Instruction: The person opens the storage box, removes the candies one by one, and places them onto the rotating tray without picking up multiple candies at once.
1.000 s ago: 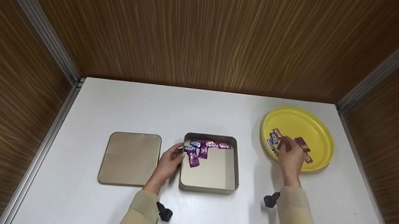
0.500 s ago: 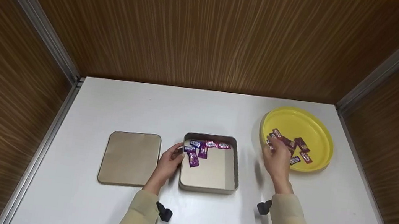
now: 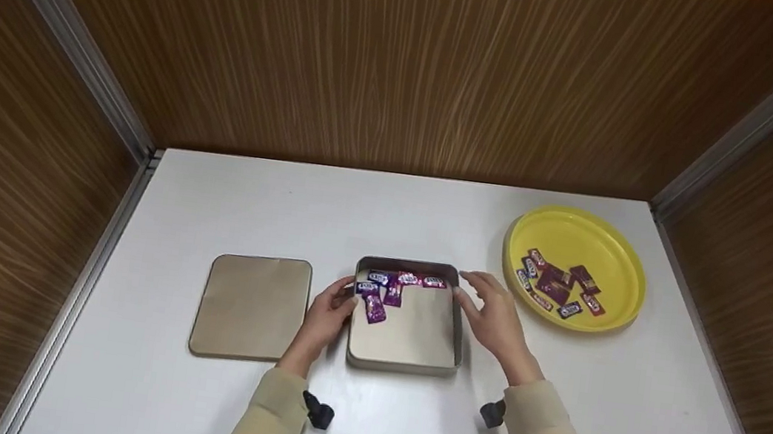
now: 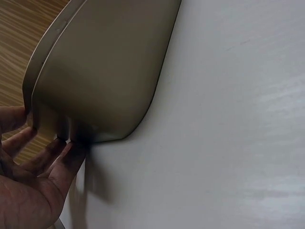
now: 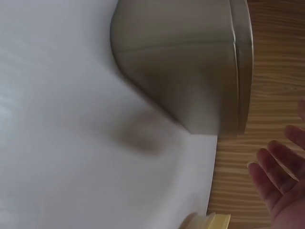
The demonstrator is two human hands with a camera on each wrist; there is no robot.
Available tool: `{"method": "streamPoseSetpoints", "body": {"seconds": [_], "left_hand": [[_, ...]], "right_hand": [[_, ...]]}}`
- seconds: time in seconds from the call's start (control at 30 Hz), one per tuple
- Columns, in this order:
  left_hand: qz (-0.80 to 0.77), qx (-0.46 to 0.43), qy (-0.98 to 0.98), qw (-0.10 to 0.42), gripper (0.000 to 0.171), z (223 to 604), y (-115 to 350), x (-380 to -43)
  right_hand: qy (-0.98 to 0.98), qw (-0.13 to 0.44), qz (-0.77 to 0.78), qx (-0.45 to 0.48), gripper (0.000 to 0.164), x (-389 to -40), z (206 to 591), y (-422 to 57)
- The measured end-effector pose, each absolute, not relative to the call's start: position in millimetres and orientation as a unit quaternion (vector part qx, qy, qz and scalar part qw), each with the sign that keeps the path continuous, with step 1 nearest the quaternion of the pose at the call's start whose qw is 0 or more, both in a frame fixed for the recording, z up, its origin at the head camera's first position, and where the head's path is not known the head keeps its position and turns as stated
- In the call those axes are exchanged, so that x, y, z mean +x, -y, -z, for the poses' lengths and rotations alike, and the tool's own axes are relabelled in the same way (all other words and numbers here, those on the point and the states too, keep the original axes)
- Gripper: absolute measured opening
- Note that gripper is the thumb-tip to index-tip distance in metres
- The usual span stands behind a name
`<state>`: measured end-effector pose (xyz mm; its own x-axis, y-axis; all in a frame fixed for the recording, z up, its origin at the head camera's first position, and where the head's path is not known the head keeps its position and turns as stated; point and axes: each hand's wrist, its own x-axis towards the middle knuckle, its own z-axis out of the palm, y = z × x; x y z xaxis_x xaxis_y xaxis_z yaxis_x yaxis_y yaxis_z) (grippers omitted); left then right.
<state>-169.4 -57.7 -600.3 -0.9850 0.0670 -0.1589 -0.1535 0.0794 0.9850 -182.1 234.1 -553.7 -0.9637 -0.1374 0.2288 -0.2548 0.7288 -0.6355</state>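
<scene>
A square metal tin [image 3: 401,367] stands without its lid in the middle of the table. Small wrapped candies [image 3: 375,310] in purple, blue and pink lie along its back and left inside. My left hand [image 3: 326,319] rests its fingertips [image 4: 71,155] against the outer left wall of the tin. At the right side is my right hand [image 3: 494,321], fingers spread and nothing in them, its thumb and fingertips right by the rim in the head view. In the right wrist view the fingers [image 5: 271,164] look loosely extended beside the tin wall [image 5: 176,86].
Left of the tin a flat square lid [image 3: 253,308] lies on the white table [image 3: 283,211]. A round yellow tray [image 3: 603,245] at the back right holds several more wrapped candies [image 3: 555,288]. Wood-grain panels [image 3: 407,63] rise behind and at both sides.
My right hand has moved left from the yellow tray to the tin's right rim, leaving the candies in the tray uncovered. My left hand has stayed at the tin's left wall.
</scene>
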Motion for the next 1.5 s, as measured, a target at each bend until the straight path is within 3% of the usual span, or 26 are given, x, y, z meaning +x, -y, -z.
{"method": "streamPoseSetpoints", "body": {"seconds": [0.3,0.73,1.1,1.33,1.5], "left_hand": [[-0.690,-0.025,-0.719,0.082,0.048,600.4,57.4,-169.3],[-0.672,-0.041,-0.736,0.078,0.045,598.9,56.4,-169.3],[-0.671,-0.032,-0.737,0.072,0.045,599.2,55.6,-169.8],[-0.671,-0.029,-0.738,0.067,0.045,598.1,56.2,-170.3],[-0.667,-0.036,-0.740,0.076,0.046,597.5,56.5,-169.1]], "right_hand": [[0.941,0.061,-0.291,0.164,0.042,-175.7,554.8,-212.1],[0.942,0.088,-0.114,0.302,0.044,-182.9,572.9,-187.4],[0.957,0.082,-0.020,0.276,0.051,-195.6,588.4,-183.9],[0.965,0.049,0.027,0.258,0.062,-196.8,591.9,-181.8],[0.962,0.055,0.039,0.264,0.059,-196.0,594.1,-182.0]]}}
